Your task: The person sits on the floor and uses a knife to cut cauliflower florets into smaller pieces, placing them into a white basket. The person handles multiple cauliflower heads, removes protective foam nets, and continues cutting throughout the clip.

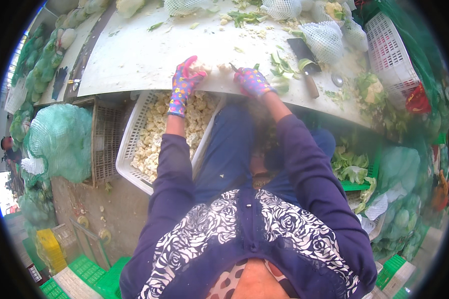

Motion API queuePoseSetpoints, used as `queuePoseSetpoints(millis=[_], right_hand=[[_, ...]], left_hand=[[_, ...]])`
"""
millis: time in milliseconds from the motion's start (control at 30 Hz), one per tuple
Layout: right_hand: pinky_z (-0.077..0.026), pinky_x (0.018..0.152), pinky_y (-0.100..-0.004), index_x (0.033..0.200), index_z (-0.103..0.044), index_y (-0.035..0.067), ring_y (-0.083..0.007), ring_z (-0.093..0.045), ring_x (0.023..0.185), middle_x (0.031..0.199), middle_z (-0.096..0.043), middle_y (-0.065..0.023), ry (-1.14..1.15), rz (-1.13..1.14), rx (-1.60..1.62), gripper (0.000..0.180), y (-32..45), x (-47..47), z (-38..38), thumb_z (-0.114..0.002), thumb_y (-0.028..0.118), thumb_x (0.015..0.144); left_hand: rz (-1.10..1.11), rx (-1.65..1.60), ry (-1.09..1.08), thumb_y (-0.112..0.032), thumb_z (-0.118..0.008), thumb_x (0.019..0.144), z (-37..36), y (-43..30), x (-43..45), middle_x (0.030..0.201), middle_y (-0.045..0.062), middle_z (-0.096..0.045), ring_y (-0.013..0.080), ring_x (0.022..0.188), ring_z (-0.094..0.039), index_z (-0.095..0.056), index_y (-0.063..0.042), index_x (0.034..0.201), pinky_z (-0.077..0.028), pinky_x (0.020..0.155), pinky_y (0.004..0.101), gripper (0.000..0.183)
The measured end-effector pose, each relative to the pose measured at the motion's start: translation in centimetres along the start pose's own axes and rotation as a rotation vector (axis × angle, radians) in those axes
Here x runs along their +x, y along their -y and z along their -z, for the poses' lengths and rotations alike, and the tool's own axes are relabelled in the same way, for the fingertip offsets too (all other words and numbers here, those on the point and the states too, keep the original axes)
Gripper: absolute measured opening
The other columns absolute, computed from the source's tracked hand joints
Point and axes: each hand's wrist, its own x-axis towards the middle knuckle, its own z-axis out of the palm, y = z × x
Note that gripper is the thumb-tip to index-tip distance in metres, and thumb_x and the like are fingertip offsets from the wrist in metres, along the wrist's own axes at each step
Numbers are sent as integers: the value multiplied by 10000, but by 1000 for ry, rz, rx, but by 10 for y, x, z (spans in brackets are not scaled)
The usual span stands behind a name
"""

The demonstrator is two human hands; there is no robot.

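Observation:
My left hand [187,80], in a flower-printed glove, grips a pale piece of cauliflower [200,67] over the front edge of the white table [134,59]. To its right, my right hand [251,80] wears a matching glove and is closed around a small knife [233,67], of which only a short dark tip shows. A smaller cauliflower floret [223,67] sits between the hands, close to that tip; glare hides whether they touch. Below my left forearm, a white plastic crate [129,157] holds many cut cauliflower florets [149,149].
A cleaver [305,56] with a wooden handle lies right of my hands, among leaf scraps [280,67]. Foam-netted cauliflowers [323,39] line the far right. A white basket [389,56] stands beyond. Green mesh sacks [60,142] and a green crate of leaves [350,164] flank me.

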Motion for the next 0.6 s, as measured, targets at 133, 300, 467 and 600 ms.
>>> queuePoseSetpoints(millis=[133,300,467,600], right_hand=[[-554,737,-494,1057,-635,38,-381,-706,809,853,-713,-222,-225,249,-449,270,-1,-6,-23,-489,261,1013],[-558,752,-498,1003,-623,39,-381,-715,852,857,-721,-200,-289,235,-373,247,1,-18,-41,-483,243,1005],[-544,741,-509,981,-618,46,-387,-703,824,830,-716,-187,-289,290,-372,218,10,-19,-40,-507,233,1002],[-534,744,-520,997,-624,56,-394,-703,829,837,-718,-195,-224,261,-399,199,4,-23,-20,-531,232,994]], left_hand=[[-346,1084,-450,-246,-796,871,10,-7,24,1447,157,-505,325,1181,-612,-591,-100,1398,-532,965,435,584],[-193,136,-368,-235,-784,909,-56,-10,-16,1277,121,-603,205,1143,-611,-545,-56,1429,-510,974,326,600],[6,5,-315,-252,-768,921,-85,8,-34,1273,104,-609,211,1109,-619,-549,-39,1420,-511,961,312,586],[-221,441,-291,-242,-728,927,-82,12,-25,1215,127,-627,245,1017,-636,-571,-41,1385,-519,920,354,524]])
